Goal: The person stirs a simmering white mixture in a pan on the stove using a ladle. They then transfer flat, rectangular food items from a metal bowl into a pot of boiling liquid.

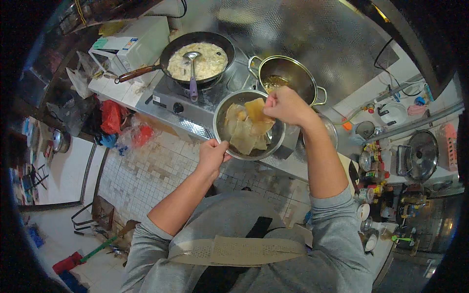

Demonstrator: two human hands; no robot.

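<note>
My left hand [213,155] grips the near left rim of a round metal bowl [279,144], which is tilted so I see into it. Inside lie several pale, flat, translucent pieces of food [242,133]. Between the fingertips of my right hand [287,106] is a yellowish flat piece [255,110], pinched over the bowl's far right side. Just behind the bowl is a two-handled metal pot [306,78] with some brown liquid at its bottom. To the left, a wok [227,47] of whitish food sits on a gas stove [166,89], with a purple-handled ladle [193,82] resting in it.
The wok's wooden handle [137,74] juts left over the counter, near a white appliance [143,40]. Plastic bags [111,115] hang or lie below at left. Right of my forearm are a round metal lid or dish [329,128], a knife [353,172] and several bottles [375,175].
</note>
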